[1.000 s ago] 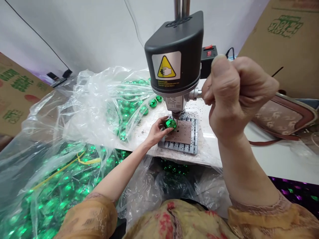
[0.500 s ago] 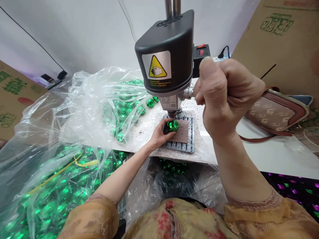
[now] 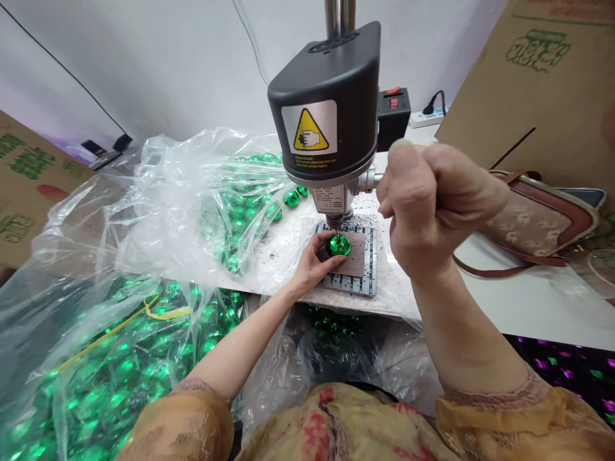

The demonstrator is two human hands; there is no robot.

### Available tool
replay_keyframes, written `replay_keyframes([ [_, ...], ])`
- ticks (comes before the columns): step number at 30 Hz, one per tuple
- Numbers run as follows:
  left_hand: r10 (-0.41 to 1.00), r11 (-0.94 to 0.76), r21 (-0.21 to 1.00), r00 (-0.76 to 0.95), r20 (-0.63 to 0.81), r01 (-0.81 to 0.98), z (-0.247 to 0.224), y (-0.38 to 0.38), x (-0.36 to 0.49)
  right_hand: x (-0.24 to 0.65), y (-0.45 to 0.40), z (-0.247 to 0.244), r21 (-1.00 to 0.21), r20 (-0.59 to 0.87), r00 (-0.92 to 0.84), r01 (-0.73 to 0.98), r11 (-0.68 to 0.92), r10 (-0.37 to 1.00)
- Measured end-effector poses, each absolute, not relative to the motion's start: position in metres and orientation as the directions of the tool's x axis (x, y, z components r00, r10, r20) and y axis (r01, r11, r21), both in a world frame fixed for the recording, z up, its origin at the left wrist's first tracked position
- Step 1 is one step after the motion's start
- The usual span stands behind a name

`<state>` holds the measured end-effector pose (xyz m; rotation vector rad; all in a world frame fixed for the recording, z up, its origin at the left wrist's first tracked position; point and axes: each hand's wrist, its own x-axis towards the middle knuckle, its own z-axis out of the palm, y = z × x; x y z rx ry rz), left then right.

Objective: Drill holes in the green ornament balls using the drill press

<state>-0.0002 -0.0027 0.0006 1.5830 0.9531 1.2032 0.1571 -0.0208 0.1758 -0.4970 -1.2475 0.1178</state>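
Observation:
A shiny green faceted ball (image 3: 340,245) rests on the brown pad (image 3: 354,264) over the grey metal base plate (image 3: 371,282). Thumb and fingers of my left hand (image 3: 314,261) grip the ball from its left side. Right above the ball is the bit of the black drill press (image 3: 327,96), its tip at the ball's top. My right hand (image 3: 432,202) is closed in a fist at the end of the press's side lever (image 3: 369,181); the grip inside the fist is hidden.
Plastic bags of green balls (image 3: 120,358) lie left and behind, with loose balls (image 3: 291,198) near the press. At right are a brown bag (image 3: 542,218), a cardboard box (image 3: 552,83) and a power strip (image 3: 432,116). Black shavings dot the white table (image 3: 542,301).
My right fist has moved down a little with the lever. The drill's chuck and bit are lower, with the bit now visible at the ball. The view has shifted slightly.

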Motion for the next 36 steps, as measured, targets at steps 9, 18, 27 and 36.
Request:
replay_keyframes([
  [9, 0.928, -0.312, 0.945, 0.242, 0.282, 0.095, 0.003, -0.004, -0.001, 0.155, -0.021, 0.159, -0.297, 0.924, 0.309, 0.207, 0.932, 0.226],
  [18, 0.927, -0.328, 0.936, 0.235, 0.291, 0.132, 0.004, -0.005, -0.001, 0.155, -0.013, 0.148, -0.173, 0.95, 0.294, 0.209, 0.962, 0.107],
  [27, 0.926, -0.326, 0.937, 0.244, 0.288, 0.128, 0.001, -0.004, -0.001, 0.161, -0.007, 0.134, -0.05, 0.98, 0.196, 0.168, 0.985, 0.016],
  [36, 0.935, -0.305, 0.947, 0.225, 0.276, 0.104, -0.002, -0.004, 0.002, 0.154, -0.017, 0.165, -0.281, 0.929, 0.305, 0.224, 0.933, 0.207],
])
